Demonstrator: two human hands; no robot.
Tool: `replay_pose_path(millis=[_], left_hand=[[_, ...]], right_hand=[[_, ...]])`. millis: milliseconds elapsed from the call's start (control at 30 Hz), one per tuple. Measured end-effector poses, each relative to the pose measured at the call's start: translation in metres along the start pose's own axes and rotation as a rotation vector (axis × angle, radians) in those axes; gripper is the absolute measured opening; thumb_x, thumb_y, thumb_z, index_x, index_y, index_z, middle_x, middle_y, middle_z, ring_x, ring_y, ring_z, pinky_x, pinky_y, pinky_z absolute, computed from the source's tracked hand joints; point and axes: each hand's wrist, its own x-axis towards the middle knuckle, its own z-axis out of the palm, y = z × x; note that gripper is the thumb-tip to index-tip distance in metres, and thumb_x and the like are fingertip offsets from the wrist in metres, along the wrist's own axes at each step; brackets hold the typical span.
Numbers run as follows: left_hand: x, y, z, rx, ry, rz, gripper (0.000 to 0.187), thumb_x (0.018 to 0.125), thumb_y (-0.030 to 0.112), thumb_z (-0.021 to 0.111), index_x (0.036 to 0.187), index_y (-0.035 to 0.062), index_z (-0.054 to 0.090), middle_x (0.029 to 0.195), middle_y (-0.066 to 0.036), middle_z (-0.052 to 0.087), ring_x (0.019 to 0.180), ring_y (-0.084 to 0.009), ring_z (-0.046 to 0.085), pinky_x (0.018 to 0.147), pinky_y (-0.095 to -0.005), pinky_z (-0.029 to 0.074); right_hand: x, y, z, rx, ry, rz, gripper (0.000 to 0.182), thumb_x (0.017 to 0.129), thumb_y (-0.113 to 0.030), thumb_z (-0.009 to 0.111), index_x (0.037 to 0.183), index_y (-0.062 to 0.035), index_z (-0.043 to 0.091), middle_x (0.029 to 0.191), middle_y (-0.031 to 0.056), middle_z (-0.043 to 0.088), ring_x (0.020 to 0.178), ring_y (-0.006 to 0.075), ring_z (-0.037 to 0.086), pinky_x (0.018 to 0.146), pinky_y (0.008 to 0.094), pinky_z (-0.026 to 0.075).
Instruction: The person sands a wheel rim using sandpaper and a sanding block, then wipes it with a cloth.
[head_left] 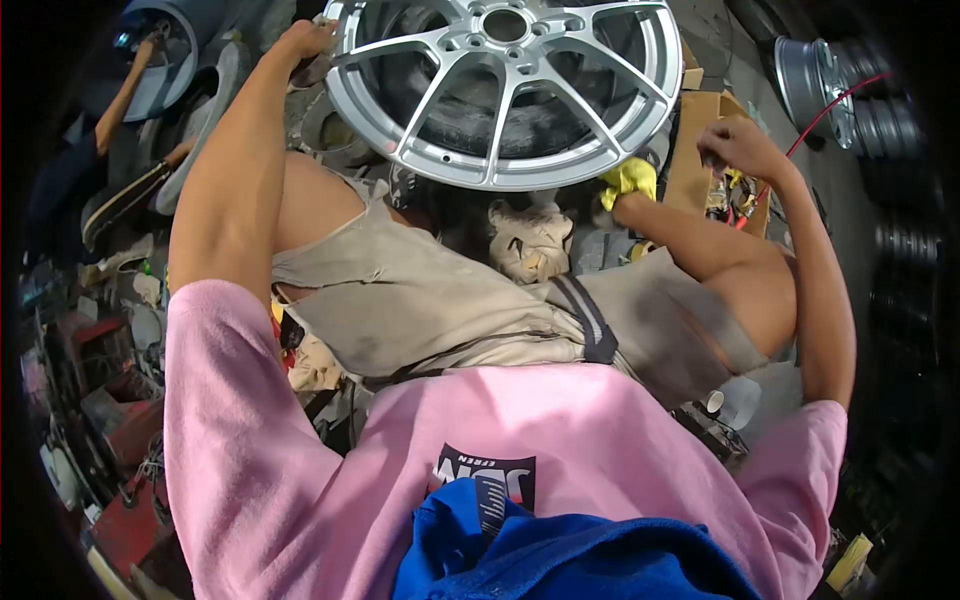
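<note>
A silver multi-spoke wheel rim (pixel 495 150) lies face up in front of me, above a dark tire (pixel 480 115) that shows between its spokes. At the rim's left edge, my left hand (pixel 310 42) is closed on the outer lip; its fingertips are partly hidden. My right hand (pixel 742 148) is off the rim, over an open cardboard box (pixel 690 150) on the right. Its fingers curl downward, and whatever they may hold is hidden. Below the rim, a crumpled beige cloth (pixel 530 240) lies between my legs.
A yellow cloth (pixel 630 182) is by my right leg. More wheel rims (pixel 805 85) stand at the upper right, with a red hose (pixel 835 100) running past them. At the upper left, another person's arm (pixel 125 95) reaches to a round rim. Cluttered tools and red metal parts (pixel 130 530) lie left.
</note>
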Motion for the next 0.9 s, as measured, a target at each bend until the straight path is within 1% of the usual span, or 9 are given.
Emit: replay_pose_path(millis=[100,167,233,300,500,700,767,833,900], left_hand=[[-0.009,0.005,-0.003,-0.105,0.024,-0.035,0.082,0.092,0.067,0.062,0.118,-0.0101,0.069,0.121,-0.031,0.069,0.117,-0.0444,0.065,0.099,-0.048,0.05],[-0.009,0.0,0.0,-0.159,0.067,-0.032,0.079,0.091,0.061,0.068,0.114,-0.0141,0.068,0.114,-0.028,0.072,0.11,-0.0382,0.068,0.095,-0.0448,0.051],[-0.008,-0.005,0.001,-0.157,0.088,-0.01,0.078,0.089,0.059,0.071,0.112,-0.0159,0.068,0.11,-0.027,0.074,0.106,-0.0351,0.07,0.094,-0.0431,0.051],[-0.014,-0.002,-0.008,-0.075,0.011,-0.045,0.075,0.089,0.061,0.067,0.124,-0.0053,0.069,0.128,-0.03,0.068,0.124,-0.0451,0.063,0.101,-0.0478,0.049],[-0.043,0.024,-0.022,-0.001,0.036,-0.137,0.067,0.091,0.055,0.066,0.126,-0.0015,0.07,0.13,-0.029,0.067,0.125,-0.0446,0.062,0.105,-0.0477,0.05],[-0.069,0.018,-0.014,-0.001,0.173,0.027,0.055,0.097,0.05,0.065,0.114,-0.0021,0.072,0.106,-0.031,0.072,0.107,-0.0475,0.069,0.094,-0.0471,0.053],[-0.07,0.007,-0.019,-0.117,0.125,0.101,0.056,0.098,0.051,0.065,0.113,-0.002,0.072,0.106,-0.032,0.072,0.107,-0.048,0.069,0.091,-0.0476,0.053],[-0.073,0.002,-0.02,-0.199,0.084,0.146,0.056,0.098,0.05,0.065,0.112,-0.0033,0.072,0.105,-0.033,0.071,0.105,-0.0483,0.069,0.088,-0.0479,0.052],[-0.079,0.015,-0.025,-0.143,0.118,0.106,0.054,0.099,0.049,0.064,0.113,-0.003,0.072,0.105,-0.032,0.072,0.103,-0.0472,0.07,0.088,-0.0476,0.052]], right_hand=[[-0.02,-0.053,0.041,-0.365,-0.263,-0.031,0.035,0.101,-0.03,0.065,0.091,0.0027,0.072,0.078,0.0155,0.073,0.065,0.0236,0.071,0.062,0.0367,0.055],[-0.027,-0.053,0.086,-0.549,-0.107,-0.591,0.03,0.097,-0.028,0.066,0.095,0.0004,0.074,0.083,0.0203,0.072,0.073,0.0359,0.07,0.069,0.0434,0.054],[-0.043,-0.117,0.123,-0.347,-0.264,-0.32,0.023,0.093,-0.025,0.068,0.1,-0.0042,0.075,0.088,0.0209,0.071,0.084,0.0426,0.067,0.077,0.0473,0.053],[-0.042,-0.145,0.162,-0.11,-0.263,-0.421,0.035,0.096,-0.032,0.067,0.087,0.0022,0.072,0.087,0.0256,0.07,0.084,0.0438,0.068,0.078,0.0503,0.054],[-0.007,-0.237,0.245,-0.003,0.053,-0.769,0.02,0.095,-0.019,0.065,0.096,0.0007,0.07,0.101,0.0203,0.063,0.089,0.0432,0.067,0.081,0.0507,0.054],[0.081,-0.313,0.317,-0.172,0.019,-0.823,0.014,0.09,-0.009,0.061,0.092,0.0019,0.07,0.105,0.0262,0.065,0.089,0.0404,0.071,0.078,0.0482,0.058],[0.111,-0.342,0.325,-0.205,0.002,-0.762,0.025,0.09,-0.007,0.06,0.109,0.0083,0.067,0.108,0.0308,0.064,0.085,0.0448,0.071,0.078,0.0489,0.058],[0.135,-0.366,0.336,-0.087,0.068,-0.61,0.06,0.09,-0.007,0.059,0.146,0.0087,0.045,0.124,0.0376,0.061,0.102,0.0454,0.07,0.088,0.0489,0.057],[0.156,-0.377,0.36,-0.081,0.093,-0.592,0.072,0.091,-0.007,0.058,0.155,0.0064,0.028,0.128,0.0388,0.059,0.111,0.046,0.067,0.094,0.0496,0.055]])
